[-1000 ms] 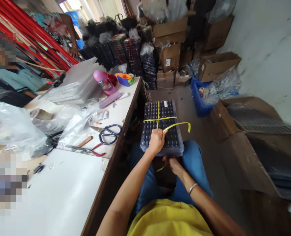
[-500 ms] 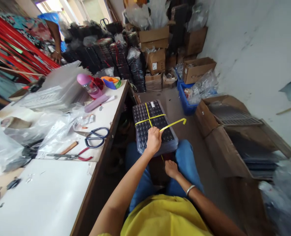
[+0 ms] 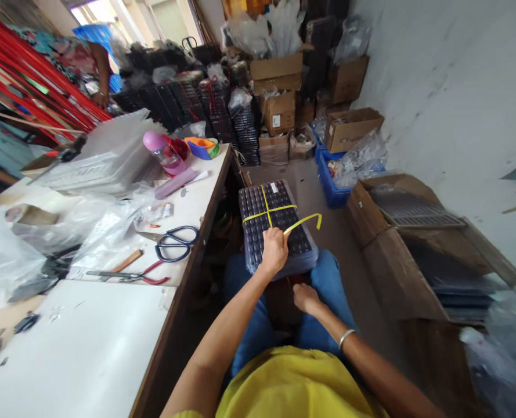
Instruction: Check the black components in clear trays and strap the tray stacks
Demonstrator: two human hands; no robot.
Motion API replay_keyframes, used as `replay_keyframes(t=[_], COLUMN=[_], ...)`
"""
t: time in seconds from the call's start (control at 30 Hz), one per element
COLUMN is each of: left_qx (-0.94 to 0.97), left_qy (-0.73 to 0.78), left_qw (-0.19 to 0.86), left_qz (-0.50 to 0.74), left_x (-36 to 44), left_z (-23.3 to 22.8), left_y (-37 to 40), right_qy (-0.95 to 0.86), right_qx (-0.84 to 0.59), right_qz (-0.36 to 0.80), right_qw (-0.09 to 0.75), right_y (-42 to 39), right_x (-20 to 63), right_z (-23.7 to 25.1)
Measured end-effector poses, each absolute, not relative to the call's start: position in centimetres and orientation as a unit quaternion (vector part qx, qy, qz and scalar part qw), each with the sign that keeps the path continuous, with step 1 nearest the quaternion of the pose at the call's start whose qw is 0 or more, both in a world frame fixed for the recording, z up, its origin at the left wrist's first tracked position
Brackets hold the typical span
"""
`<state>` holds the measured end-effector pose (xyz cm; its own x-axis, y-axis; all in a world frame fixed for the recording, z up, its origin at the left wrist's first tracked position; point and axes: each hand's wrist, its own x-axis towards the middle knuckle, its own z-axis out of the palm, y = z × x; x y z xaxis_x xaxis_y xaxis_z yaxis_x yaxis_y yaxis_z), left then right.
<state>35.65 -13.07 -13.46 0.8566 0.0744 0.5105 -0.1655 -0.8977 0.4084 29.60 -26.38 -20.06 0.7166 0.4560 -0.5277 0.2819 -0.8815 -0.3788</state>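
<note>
A stack of dark trays in clear plastic (image 3: pixel 277 229) rests on my knees, crossed by a yellow strap (image 3: pixel 269 210). My left hand (image 3: pixel 274 251) lies on top of the stack's near end and pinches the strap, whose loose end (image 3: pixel 307 220) arcs to the right. My right hand (image 3: pixel 305 298) is lower, between my knees just under the stack's near edge, fingers curled; whether it grips anything is hidden.
A white worktable (image 3: pixel 109 325) stands at my left with blue-handled scissors (image 3: pixel 176 242), red-handled pliers (image 3: pixel 131 274), plastic bags and a pink bottle (image 3: pixel 164 152). Open cardboard boxes (image 3: pixel 414 232) stand on the right, stacked black trays (image 3: pixel 223 113) behind. Another person's arm (image 3: pixel 101 75) is far left.
The view shifted slightly; the strap's loose end has dropped and curled closer to the stack. My left hand keeps its hold and my right hand stays under the near edge.
</note>
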Motion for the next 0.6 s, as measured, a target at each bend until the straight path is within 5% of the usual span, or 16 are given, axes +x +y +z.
replay_keyframes(t=[0.3,0.6], left_qx=[0.945,0.963], left_qy=[-0.095,-0.137], left_qw=[0.225,0.169], left_qz=[0.219,0.158], left_x=[34.3,33.0], left_z=[-12.4,-12.3], left_y=[-12.8,-11.6], right_qy=[-0.151,-0.025], right_qx=[-0.857,-0.664], right_qz=[0.109,0.099], right_qw=[0.481,0.741], right_y=[-28.2,-25.4], right_x=[33.2,30.8], right_z=[-10.8,-12.0])
